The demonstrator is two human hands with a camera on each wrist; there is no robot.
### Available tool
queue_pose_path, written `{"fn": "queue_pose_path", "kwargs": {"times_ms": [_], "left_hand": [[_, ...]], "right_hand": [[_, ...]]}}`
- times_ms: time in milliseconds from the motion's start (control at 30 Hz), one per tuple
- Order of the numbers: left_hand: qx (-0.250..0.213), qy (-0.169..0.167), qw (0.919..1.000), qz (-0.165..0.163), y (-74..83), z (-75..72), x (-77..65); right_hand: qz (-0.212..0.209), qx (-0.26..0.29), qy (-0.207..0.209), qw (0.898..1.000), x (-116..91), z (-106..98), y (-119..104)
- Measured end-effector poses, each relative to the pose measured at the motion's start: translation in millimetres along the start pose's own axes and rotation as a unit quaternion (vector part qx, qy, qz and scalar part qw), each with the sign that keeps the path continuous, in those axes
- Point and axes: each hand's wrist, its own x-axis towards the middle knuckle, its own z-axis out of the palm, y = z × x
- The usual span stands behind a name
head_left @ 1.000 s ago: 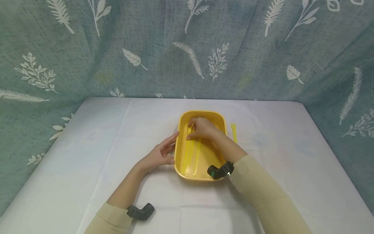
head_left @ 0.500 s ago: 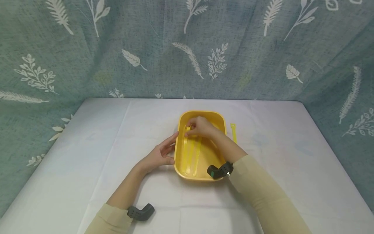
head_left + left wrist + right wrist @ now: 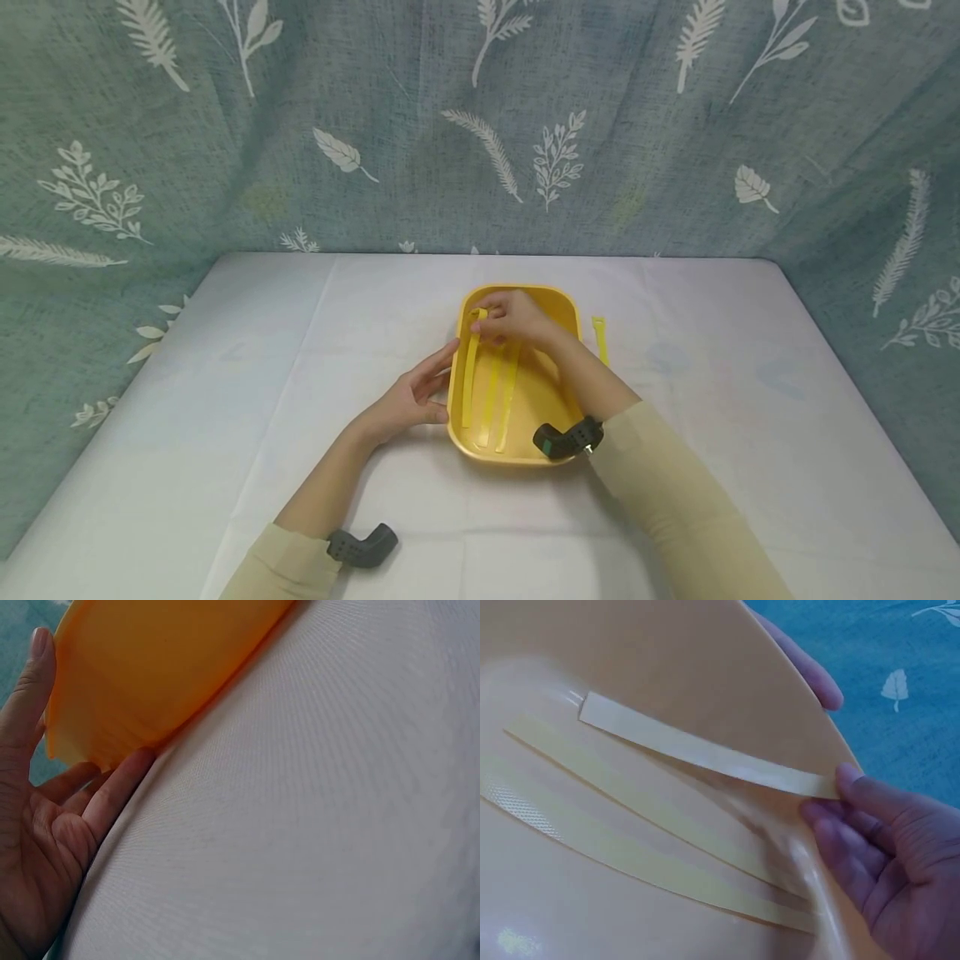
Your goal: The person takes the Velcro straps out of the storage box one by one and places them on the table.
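Note:
A yellow rectangular basin [image 3: 534, 387] stands on the white-covered table. Inside it, my right hand [image 3: 513, 321] pinches one end of a flat yellow cable strap [image 3: 469, 375] between thumb and fingers. In the right wrist view, that end of the cable strap [image 3: 705, 754] is raised off the bottom, near the wall. Two more yellow straps [image 3: 667, 817] lie side by side on the basin floor. My left hand [image 3: 408, 400] rests against the basin's left outer side with its fingers spread and fairly straight, as the left hand [image 3: 45, 847] also shows up close.
Another yellow strap [image 3: 601, 340] with a slotted head lies on the table right of the basin, partly hidden by my right forearm. A patterned blue-green curtain [image 3: 420, 167] hangs behind the table's far edge.
My right hand has moved slightly up and away toward the basin's far end, lifting the pinched strap's end and drawing it apart from the other two. The left hand has stayed put.

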Motion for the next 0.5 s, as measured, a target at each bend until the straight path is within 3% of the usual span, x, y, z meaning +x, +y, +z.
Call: {"fn": "queue_pose_path", "kwargs": {"times_ms": [67, 167, 500], "left_hand": [[0.003, 0.0, 1.0, 0.001, -0.5, -0.5, 0.1], [0.009, 0.003, 1.0, -0.002, -1.3, -0.8, 0.4], [0.031, 0.021, 0.999, -0.023, 0.7, 0.8, -0.7]], "right_hand": [[0.004, 0.058, -0.001, 0.998, -0.5, -1.3, -1.2], [-0.004, 0.103, 0.0, 0.995, -1.2, -3.5, -2.5], [-0.036, 0.195, 0.012, 0.98, -5.0, -7.8, -6.3]]}}
